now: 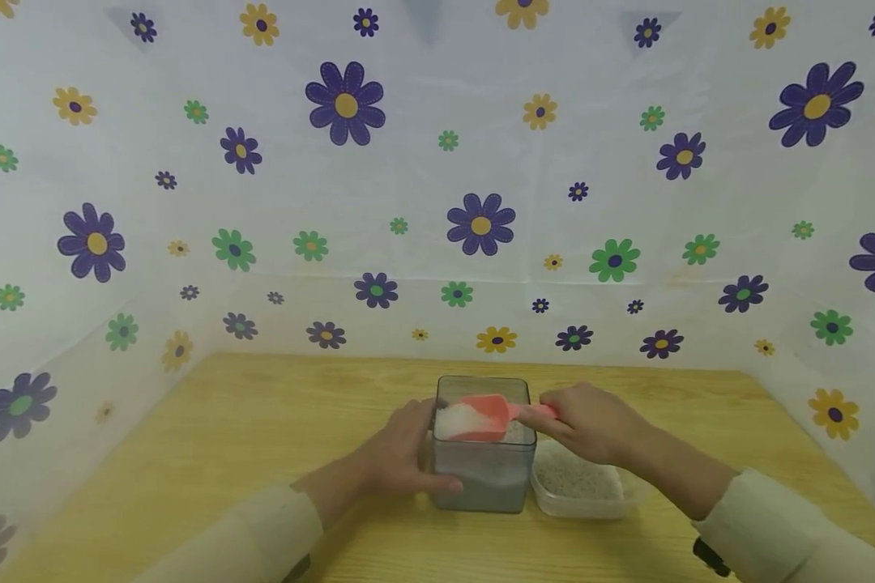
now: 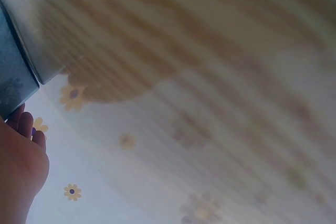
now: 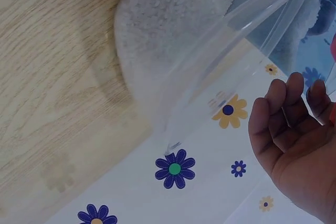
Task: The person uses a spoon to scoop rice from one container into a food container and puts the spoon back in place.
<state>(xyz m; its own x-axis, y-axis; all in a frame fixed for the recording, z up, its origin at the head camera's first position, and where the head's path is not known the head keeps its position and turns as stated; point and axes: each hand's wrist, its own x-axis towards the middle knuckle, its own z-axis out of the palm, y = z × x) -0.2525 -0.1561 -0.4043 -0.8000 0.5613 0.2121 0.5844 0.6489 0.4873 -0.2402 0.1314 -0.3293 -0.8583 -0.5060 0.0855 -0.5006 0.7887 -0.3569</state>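
Note:
A pink scoop (image 1: 492, 414) carrying white rice is tilted over the mouth of a grey see-through square container (image 1: 481, 478), in the head view. My right hand (image 1: 591, 425) grips the scoop's handle from the right. Along the container's left side, my left hand (image 1: 401, 457) holds it, thumb across the front and fingers toward the back. More rice shows inside the container. Just right of it stands a clear plastic tub (image 1: 579, 508) of rice, under my right forearm. The right wrist view shows the tub's rim (image 3: 247, 17) close up, with curled fingers (image 3: 262, 124) beside it.
Both containers stand on a wood-grain table (image 1: 262, 437). A white flower-print cloth (image 1: 423, 178) rises behind the table and along both sides.

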